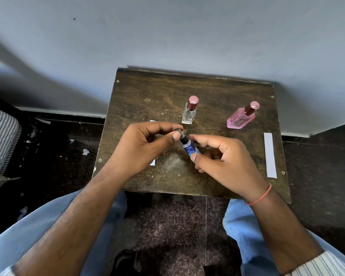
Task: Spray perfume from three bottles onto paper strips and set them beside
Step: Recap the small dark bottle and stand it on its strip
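R hand [223, 156] holds small blue bottle [191, 149] by thumb + fingers; L hand [145, 145] pinches its clear cap [180, 132]. Clear bottle [190, 112] and pink bottle [241, 118] stand behind on table [147, 92].

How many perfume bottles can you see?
3. A blue bottle is held between the left hand and right hand. A clear bottle stands mid-table behind them. A pink bottle stands farther right. None seems hidden.
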The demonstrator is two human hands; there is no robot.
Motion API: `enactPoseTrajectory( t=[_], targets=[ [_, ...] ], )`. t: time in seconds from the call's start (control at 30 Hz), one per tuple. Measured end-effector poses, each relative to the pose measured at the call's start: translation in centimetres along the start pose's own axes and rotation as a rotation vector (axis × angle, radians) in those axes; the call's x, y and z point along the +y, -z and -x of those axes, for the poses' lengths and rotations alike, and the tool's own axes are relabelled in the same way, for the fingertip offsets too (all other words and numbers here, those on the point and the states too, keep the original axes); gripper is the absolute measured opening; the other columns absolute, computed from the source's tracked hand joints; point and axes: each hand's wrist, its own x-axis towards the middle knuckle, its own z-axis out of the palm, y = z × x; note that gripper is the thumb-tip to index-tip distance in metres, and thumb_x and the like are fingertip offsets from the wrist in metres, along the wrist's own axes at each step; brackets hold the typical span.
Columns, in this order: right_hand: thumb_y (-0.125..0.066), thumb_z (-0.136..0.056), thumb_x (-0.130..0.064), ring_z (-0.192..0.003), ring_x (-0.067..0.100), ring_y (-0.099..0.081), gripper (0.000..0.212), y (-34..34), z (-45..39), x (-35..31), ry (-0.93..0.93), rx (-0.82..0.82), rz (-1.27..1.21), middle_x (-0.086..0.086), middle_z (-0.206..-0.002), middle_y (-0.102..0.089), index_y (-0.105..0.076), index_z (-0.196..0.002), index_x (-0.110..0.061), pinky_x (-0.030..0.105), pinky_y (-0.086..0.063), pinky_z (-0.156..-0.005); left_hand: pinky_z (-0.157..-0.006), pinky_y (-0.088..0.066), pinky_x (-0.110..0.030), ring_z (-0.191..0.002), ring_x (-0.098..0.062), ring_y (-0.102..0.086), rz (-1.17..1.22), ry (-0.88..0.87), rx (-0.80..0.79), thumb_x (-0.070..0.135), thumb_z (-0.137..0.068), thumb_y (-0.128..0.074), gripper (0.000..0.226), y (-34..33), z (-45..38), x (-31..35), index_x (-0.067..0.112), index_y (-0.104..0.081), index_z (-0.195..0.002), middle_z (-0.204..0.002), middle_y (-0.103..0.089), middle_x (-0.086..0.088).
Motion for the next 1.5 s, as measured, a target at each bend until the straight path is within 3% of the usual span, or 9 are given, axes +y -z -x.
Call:
enactPoseTrajectory(
  t=[0.33, 0.53, 0.73, 0.87, 0.93, 1.03, 1.13, 1.3, 1.5],
  targets=[
    [-0.081, -0.095, -0.002, -0.072, 0.022, -0.082, 0.038, 0.0, 0.2, 0.1, -0.024, 0.023, -0.117, -0.007, -0.107, -0.082, -0.08, -0.13, -0.017, 0.04, -0.07, -0.069, -0.056, -0.054, -0.029, -0.054, -0.012, -0.062, 0.015, -0.007, 0.012, 0.041, -0.089, -0.079, 0.019, -0.2, 0.1, 0.4, 0.04, -0.085, -0.107, -0.092, -0.084, -0.004],
    [-0.078, -0.097, 0.001, -0.073, 0.023, -0.082, 0.046, -0.3, 0.4, -0.3, 0.005, -0.017, -0.151, -0.007, -0.102, -0.084, -0.078, -0.124, -0.036, 0.034, -0.069, -0.07, -0.059, -0.056, -0.032, -0.052, -0.011, -0.068, -0.05, -0.019, -0.004, 0.041, -0.091, -0.078, 0.02, 0.0, 0.2, 0.6, 0.038, -0.085, -0.11, -0.091, -0.084, -0.014],
    [-0.079, -0.097, -0.011, -0.08, 0.027, -0.082, 0.035, -1.3, -0.5, -1.1, 0.02, 0.008, -0.135, 0.002, -0.099, -0.084, -0.08, -0.129, -0.024, 0.053, -0.069, -0.078, -0.051, -0.051, -0.016, -0.052, -0.009, -0.071, -0.006, -0.071, -0.018, 0.034, -0.096, -0.077, 0.029, 0.7, 0.4, 1.0, 0.033, -0.08, -0.125, -0.103, -0.084, 0.015],
    [-0.084, -0.092, -0.022, -0.102, 0.015, -0.082, 0.035, -2.2, -1.5, -2.1, 0.031, 0.05, -0.154, -0.008, -0.113, -0.084, -0.078, -0.125, -0.028, 0.054, -0.066, -0.09, -0.05, -0.042, -0.008, -0.046, 0.003, -0.057, -0.171, -0.042, -0.095, 0.029, -0.086, -0.092, 0.053, 1.8, 0.9, 0.4, 0.04, -0.073, -0.133, -0.086, -0.077, 0.031],
    [-0.087, -0.091, -0.017, -0.104, 0.01, -0.081, 0.033, -2.7, -2.0, -2.4, 0.036, 0.069, -0.184, -0.008, -0.111, -0.085, -0.079, -0.123, -0.025, 0.047, -0.066, -0.094, -0.052, -0.048, -0.019, -0.047, -0.002, -0.058, -0.23, -0.021, -0.046, 0.04, -0.083, -0.091, 0.039, 2.4, 1.0, 0.1, 0.052, -0.077, -0.118, -0.067, -0.073, 0.018],
    [-0.088, -0.091, -0.01, -0.101, -0.001, -0.079, 0.032, -3.6, -2.7, -3.0, 0.079, 0.092, -0.151, -0.012, -0.107, -0.085, -0.081, -0.119, -0.022, 0.021, -0.061, -0.091, -0.064, -0.062, -0.046, -0.059, -0.031, -0.073, -0.193, -0.009, 0.046, 0.055, -0.082, -0.084, 0.033, 3.2, 0.7, 0.2, 0.053, -0.08, -0.114, -0.07, -0.076, -0.011],
    [-0.087, -0.091, -0.007, -0.099, 0.003, -0.08, 0.03, -4.7, -3.3, -3.6, 0.115, 0.124, -0.109, -0.009, -0.111, -0.084, -0.081, -0.119, -0.017, 0.022, -0.061, -0.089, -0.06, -0.062, -0.035, -0.058, -0.014, -0.073, -0.22, -0.076, 0.099, 0.048, -0.085, -0.083, 0.029, 3.9, 0.7, 0.3, 0.053, -0.079, -0.113, -0.084, -0.082, -0.005],
    [-0.086, -0.091, -0.002, -0.106, 0.007, -0.077, 0.027, -6.3, -4.2, -4.4, 0.241, 0.281, 0.012, 0.0, -0.114, -0.081, -0.084, -0.117, -0.009, 0.016, -0.058, -0.091, -0.064, -0.061, -0.042, -0.064, -0.021, -0.069, -0.301, -0.113, 0.172, 0.03, -0.094, -0.085, 0.03, 4.4, 0.3, 0.1, 0.039, -0.082, -0.122, -0.096, -0.081, 0.004],
    [-0.083, -0.094, -0.005, -0.103, 0.001, -0.078, 0.028, -7.6, -4.8, -5.0, 0.227, 0.318, 0.05, -0.005, -0.114, -0.084, -0.085, -0.121, -0.015, 0.012, -0.056, -0.091, -0.062, -0.053, -0.014, -0.06, -0.007, -0.072, -0.371, -0.131, 0.22, 0.03, -0.095, -0.085, 0.029, 5.0, -0.4, -0.1, 0.042, -0.081, -0.121, -0.103, -0.079, 0.021]
  ],
)
